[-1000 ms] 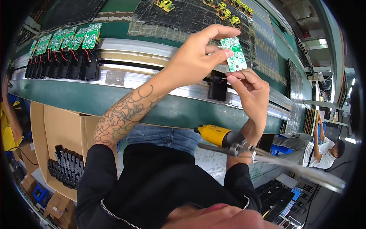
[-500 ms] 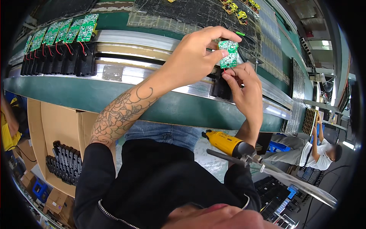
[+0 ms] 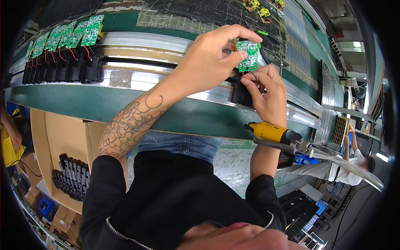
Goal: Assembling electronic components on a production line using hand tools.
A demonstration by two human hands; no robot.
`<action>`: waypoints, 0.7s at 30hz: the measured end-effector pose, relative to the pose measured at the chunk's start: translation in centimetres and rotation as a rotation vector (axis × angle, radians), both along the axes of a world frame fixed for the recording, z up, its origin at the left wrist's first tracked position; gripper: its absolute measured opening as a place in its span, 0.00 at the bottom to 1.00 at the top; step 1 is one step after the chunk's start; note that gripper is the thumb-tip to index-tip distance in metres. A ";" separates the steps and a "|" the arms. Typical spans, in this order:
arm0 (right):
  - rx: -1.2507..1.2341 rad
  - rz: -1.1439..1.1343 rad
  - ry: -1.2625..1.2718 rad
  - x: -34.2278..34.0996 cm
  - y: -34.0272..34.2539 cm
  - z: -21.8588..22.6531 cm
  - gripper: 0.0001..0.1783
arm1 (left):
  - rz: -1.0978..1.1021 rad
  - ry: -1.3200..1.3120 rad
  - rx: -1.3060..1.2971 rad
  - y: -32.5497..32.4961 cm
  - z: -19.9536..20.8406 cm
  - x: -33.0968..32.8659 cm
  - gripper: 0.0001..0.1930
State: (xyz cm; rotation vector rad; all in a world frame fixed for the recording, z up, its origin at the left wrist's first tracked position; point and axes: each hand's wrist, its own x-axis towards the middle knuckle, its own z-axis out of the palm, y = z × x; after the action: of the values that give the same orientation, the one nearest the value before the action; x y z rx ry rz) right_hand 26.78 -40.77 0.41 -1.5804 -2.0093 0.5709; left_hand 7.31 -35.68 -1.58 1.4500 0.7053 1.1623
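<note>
A small green circuit board (image 3: pixel 248 61) is upright between the thumb and fingers of my left hand (image 3: pixel 210 56), which is closed on its edges. Just below it, my right hand (image 3: pixel 270 89) pinches with thumb and forefinger at the thin wires, one of them red, under the board's lower edge. A black plastic case (image 3: pixel 240 95) stands beneath the board on the metal rail (image 3: pixel 166 79), partly hidden by my right hand. Exactly where the wire ends sit is covered by my fingers.
At the left of the rail stands a row of black cases (image 3: pixel 91 68) with green boards (image 3: pixel 92 31) wired to them. A yellow power tool (image 3: pixel 271 132) hangs by my right forearm. A cardboard box (image 3: pixel 62 125) holds black parts (image 3: pixel 71 177). Another person (image 3: pixel 354 166) is at far right.
The yellow tool has swung right and upward, now in front of my right forearm. My hands and the board have barely shifted, slightly leftward.
</note>
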 end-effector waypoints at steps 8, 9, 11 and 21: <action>-0.029 0.060 0.066 1.2 -0.4 0.6 0.11 | 0.039 0.014 0.102 -0.2 -0.7 0.4 0.19; -0.079 0.072 0.138 1.7 -0.4 1.0 0.13 | 0.043 0.020 0.106 -0.2 -0.8 0.4 0.19; -0.131 0.085 0.210 2.5 -0.3 1.2 0.14 | 0.048 0.026 0.109 -0.3 -0.8 0.4 0.18; 0.080 0.678 0.783 4.3 -2.7 2.1 0.26 | 0.075 0.092 0.156 -0.5 -0.6 0.5 0.18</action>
State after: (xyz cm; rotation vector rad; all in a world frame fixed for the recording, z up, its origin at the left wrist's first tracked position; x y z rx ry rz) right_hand 31.12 -43.46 2.48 -0.4367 -1.8343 1.1250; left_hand 7.85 -36.13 -2.17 1.6272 0.7517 1.2373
